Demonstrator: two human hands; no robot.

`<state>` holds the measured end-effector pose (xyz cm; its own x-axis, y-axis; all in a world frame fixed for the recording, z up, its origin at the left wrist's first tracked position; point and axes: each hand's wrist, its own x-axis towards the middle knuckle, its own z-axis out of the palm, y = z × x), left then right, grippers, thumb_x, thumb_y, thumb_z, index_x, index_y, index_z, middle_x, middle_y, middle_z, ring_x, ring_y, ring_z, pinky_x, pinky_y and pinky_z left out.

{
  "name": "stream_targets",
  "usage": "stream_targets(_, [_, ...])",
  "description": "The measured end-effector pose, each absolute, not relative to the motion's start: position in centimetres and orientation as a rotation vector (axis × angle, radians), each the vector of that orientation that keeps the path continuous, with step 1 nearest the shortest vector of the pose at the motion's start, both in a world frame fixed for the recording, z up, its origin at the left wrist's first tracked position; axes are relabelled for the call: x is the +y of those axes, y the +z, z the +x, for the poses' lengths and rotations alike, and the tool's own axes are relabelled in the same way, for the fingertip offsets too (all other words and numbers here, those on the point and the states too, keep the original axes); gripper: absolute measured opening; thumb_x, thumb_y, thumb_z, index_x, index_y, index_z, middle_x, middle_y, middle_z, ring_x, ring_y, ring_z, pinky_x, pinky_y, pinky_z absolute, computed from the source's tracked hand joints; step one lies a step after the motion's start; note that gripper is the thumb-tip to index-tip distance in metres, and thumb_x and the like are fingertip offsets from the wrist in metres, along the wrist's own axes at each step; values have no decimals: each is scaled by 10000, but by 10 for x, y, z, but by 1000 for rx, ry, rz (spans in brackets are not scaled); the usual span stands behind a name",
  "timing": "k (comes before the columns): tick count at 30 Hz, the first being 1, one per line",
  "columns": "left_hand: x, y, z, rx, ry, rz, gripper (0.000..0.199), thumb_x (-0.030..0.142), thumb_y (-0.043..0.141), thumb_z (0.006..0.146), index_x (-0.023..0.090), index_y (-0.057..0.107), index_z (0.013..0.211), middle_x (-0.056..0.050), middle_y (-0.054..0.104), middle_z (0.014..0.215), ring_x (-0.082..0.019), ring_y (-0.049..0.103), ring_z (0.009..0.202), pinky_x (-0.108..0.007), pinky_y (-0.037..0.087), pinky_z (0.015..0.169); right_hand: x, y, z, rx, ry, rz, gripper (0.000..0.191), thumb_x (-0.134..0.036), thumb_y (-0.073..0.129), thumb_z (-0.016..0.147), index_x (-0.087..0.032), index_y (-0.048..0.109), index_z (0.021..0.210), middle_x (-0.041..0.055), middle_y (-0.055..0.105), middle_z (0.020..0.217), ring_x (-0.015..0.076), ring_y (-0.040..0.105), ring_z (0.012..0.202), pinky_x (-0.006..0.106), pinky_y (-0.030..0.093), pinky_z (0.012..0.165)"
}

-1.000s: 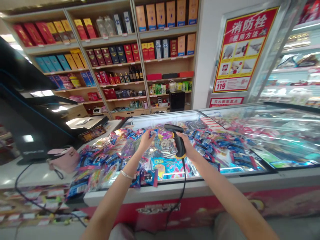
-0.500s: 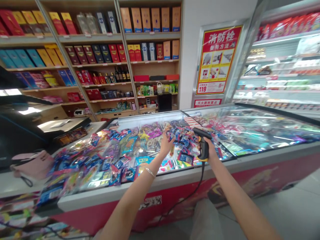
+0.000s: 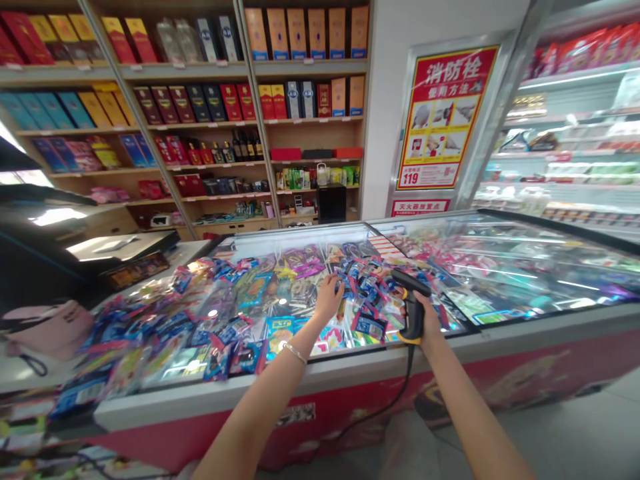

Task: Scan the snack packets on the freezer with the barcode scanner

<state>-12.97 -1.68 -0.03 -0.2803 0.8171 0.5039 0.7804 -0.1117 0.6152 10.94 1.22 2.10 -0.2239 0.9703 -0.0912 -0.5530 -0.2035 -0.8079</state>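
My right hand (image 3: 429, 320) is closed round the grip of a black and yellow barcode scanner (image 3: 413, 319), whose head points left over the freezer. A cable hangs from its handle. My left hand (image 3: 330, 298), with a bangle on the wrist, hovers low over the glass top beside a heap of small blue and pink snack packets (image 3: 369, 288). Its fingers are bent a little and apart, and I see no packet in them. Just below the scanner's left side lies one blue packet (image 3: 370, 325). More packets are strewn across the left part of the glass.
The chest freezer (image 3: 350, 365) spans the space before me, its right glass lid (image 3: 520, 267) reflecting lights. A pink bag (image 3: 47, 333) sits at the left counter. Behind stand shelves of boxed bottles (image 3: 195, 105), a red fire-hydrant poster (image 3: 445, 117) and a lit display cooler (image 3: 575, 147).
My left hand has drawn back slightly toward me and down, its fingers less stretched. My right hand has shifted a little right and lower with the scanner. The view has turned slightly.
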Motion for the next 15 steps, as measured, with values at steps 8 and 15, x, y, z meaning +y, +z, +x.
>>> stream_targets(8, [-20,3,-129,2034,1385,1820,273,294,444,918,180,633,1077,-119,584,1185,-234,573,1100,-382,421,994,14,17,110,-860,1654,-789,309,-411,636,707,-152,674,871,29,629,601,99,501,399,183,391,315])
stream_targets(15, [-21,6,-130,1984,1380,1789,253,272,490,900,185,641,1083,-120,611,1167,-243,570,1101,-388,421,995,15,20,109,-915,1613,-812,286,-406,630,693,-164,658,842,48,661,677,111,512,417,212,406,336])
